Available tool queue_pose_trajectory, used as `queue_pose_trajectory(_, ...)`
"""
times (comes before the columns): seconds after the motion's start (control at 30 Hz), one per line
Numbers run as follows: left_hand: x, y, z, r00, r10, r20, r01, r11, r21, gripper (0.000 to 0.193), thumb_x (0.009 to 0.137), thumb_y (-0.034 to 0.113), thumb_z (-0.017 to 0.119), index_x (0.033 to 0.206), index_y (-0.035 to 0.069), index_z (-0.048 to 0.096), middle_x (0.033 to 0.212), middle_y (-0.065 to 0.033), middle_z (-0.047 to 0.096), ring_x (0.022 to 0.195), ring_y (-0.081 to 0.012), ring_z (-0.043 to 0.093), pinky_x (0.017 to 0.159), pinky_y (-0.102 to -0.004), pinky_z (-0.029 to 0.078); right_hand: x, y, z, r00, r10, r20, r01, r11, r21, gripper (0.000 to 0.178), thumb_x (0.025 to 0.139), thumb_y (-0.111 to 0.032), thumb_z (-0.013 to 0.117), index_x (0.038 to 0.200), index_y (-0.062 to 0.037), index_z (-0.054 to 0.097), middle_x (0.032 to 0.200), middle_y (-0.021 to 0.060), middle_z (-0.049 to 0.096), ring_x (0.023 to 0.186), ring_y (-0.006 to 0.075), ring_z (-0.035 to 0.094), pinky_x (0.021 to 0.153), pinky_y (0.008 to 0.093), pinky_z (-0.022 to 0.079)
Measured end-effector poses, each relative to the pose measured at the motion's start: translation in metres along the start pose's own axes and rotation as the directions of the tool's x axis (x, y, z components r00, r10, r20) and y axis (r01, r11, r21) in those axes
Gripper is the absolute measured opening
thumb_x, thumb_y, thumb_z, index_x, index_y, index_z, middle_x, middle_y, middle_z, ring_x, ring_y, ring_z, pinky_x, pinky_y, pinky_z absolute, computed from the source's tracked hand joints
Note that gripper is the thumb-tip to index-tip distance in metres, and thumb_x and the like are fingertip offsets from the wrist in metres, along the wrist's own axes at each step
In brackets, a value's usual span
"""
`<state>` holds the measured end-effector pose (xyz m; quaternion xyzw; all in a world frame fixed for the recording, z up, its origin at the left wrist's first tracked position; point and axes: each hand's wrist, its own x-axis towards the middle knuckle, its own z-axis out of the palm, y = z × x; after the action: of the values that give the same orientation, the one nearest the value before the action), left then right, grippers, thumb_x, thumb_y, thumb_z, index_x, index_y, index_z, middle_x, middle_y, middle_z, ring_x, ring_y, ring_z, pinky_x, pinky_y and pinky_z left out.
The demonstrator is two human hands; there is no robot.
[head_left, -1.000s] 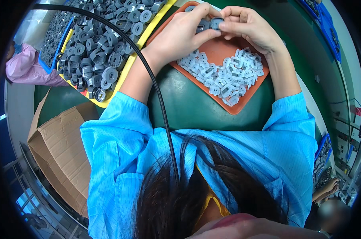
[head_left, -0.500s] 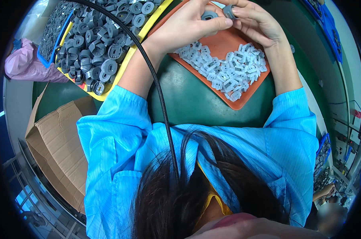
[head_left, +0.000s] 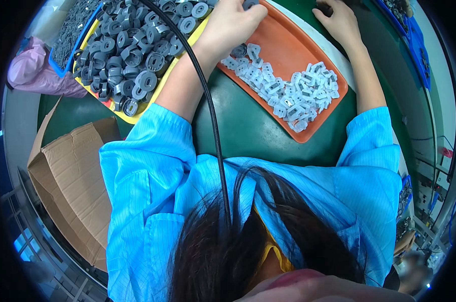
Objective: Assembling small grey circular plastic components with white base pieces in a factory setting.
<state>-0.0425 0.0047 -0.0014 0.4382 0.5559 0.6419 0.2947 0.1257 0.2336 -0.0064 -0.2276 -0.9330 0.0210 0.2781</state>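
Observation:
At the top edge, my left hand [head_left: 230,25] is closed over the near left side of the orange tray [head_left: 288,38]. A grey plastic ring part [head_left: 249,4] shows at its fingertips. Below that hand, another grey part [head_left: 239,50] lies in the tray beside a heap of small translucent white plastic pieces [head_left: 308,90]. Beyond the tray's right side, my right hand [head_left: 341,22] is bent, its thumb and fingers curled around a dark spot. The frame edge cuts off its fingertips, and what they hold is not clear.
A yellow-rimmed bin [head_left: 129,120] full of grey ring parts stands at left, with a blue bin [head_left: 61,70] of dark pieces behind. A black cable [head_left: 207,95] crosses the view. An open cardboard box [head_left: 77,166] sits lower left; a person in pink [head_left: 36,70] is at far left.
My hands have parted. The right moved away to the right past the tray, and the left shifted left. The grey part in the tray has come into sight.

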Motion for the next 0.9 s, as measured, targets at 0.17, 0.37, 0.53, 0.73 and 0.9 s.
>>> queue_pose_trajectory(0.17,0.004,-0.003,-0.008,0.985,-0.173,-0.005,0.164,0.942,-0.294,0.039,0.098,0.004,0.062,0.135,-0.004,0.052,0.110,-0.0092,0.066,0.101,-0.0129,0.065,0.088,-0.0236,0.052,-0.012,-0.076,-0.030,0.967,-0.110,0.230,-0.039,0.827,0.560,0.017,0.089,-0.013,0.076,0.103,-0.0032,0.074,0.085,0.0023,0.071,0.077,0.0085,0.065,0.070,0.0259,0.052)
queue_pose_trajectory(0.37,0.000,0.014,0.000,0.997,-0.075,-0.003,0.075,0.997,-0.034,0.028,0.097,0.005,0.069,0.121,-0.005,0.060,0.101,-0.0080,0.070,0.088,-0.0131,0.070,0.078,-0.0245,0.057,-0.036,-0.133,-0.023,0.892,-0.338,0.299,0.098,0.792,0.603,0.022,0.083,-0.017,0.079,0.099,-0.0016,0.076,0.086,0.0138,0.074,0.079,0.0275,0.072,0.076,0.0398,0.057)
queue_pose_trajectory(0.53,-0.003,0.004,-0.004,0.990,-0.143,-0.023,0.142,0.989,-0.036,0.024,0.104,0.026,0.064,0.109,0.002,0.066,0.078,-0.0007,0.065,0.060,-0.0056,0.058,0.053,-0.0190,0.045,-0.040,-0.125,-0.034,0.907,-0.281,0.315,0.040,0.800,0.599,0.017,0.093,-0.016,0.068,0.100,-0.0027,0.076,0.089,0.0150,0.074,0.076,0.0284,0.072,0.072,0.0389,0.057)
queue_pose_trajectory(0.73,0.002,0.027,-0.004,0.931,-0.352,0.096,0.365,0.895,-0.255,0.035,0.108,0.039,0.055,0.110,0.006,0.066,0.076,-0.0016,0.065,0.057,-0.0083,0.057,0.053,-0.0202,0.046,-0.018,-0.081,-0.044,0.814,-0.013,0.580,-0.568,0.189,0.801,0.021,0.100,-0.020,0.067,0.107,0.0001,0.070,0.090,0.0090,0.073,0.074,0.0119,0.070,0.064,0.0242,0.056)
queue_pose_trajectory(0.9,0.008,0.002,-0.025,0.905,-0.306,0.297,0.411,0.813,-0.413,0.029,0.110,0.023,0.051,0.120,-0.003,0.060,0.101,-0.0121,0.071,0.086,-0.0173,0.067,0.080,-0.0291,0.055,-0.012,-0.093,-0.041,0.815,0.101,0.571,-0.579,0.084,0.811,0.019,0.102,-0.016,0.067,0.099,0.0026,0.071,0.088,0.0092,0.073,0.070,0.0103,0.067,0.063,0.0224,0.055)
